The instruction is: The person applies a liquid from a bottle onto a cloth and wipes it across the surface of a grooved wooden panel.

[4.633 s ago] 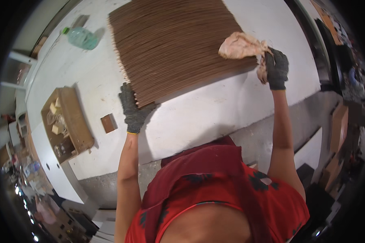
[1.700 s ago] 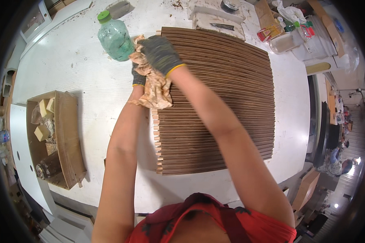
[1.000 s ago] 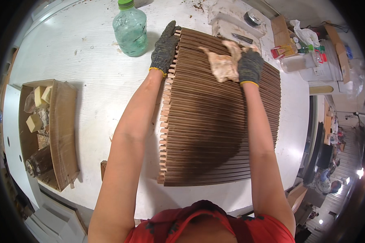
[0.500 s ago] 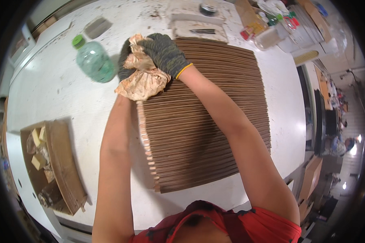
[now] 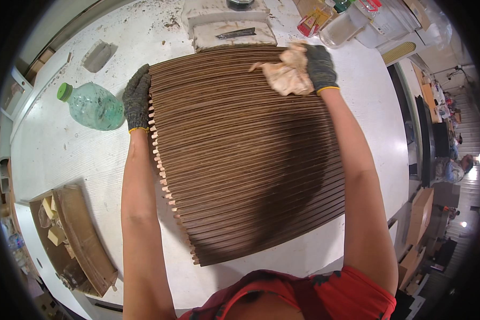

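Dark brown wooden strips (image 5: 229, 154) lie packed side by side on the white table, their pale ends forming an uneven left edge. My left hand (image 5: 137, 98), in a grey-green knit glove with a yellow cuff, rests against the far left side of the strips. Its fingers are stretched out together along that edge. At the far right corner, my right hand (image 5: 321, 68), gloved the same way, grips a crumpled, stained cream cloth (image 5: 289, 74). The cloth lies over the strips' surface; my right fingers are partly hidden and slightly blurred.
A clear green plastic bottle (image 5: 97, 106) lies left of my left hand. Nearer is a cardboard box (image 5: 85, 240) holding pale blocks. Beyond the strips sits a shallow tray (image 5: 208, 40) with a dark tool (image 5: 236, 34). Bottles and containers (image 5: 344, 29) crowd the far right of the table (image 5: 370, 138).
My right hand has carried the cloth from the far left corner to the far right. My left hand has come away from the cloth onto the left edge. The view has shifted somewhat.
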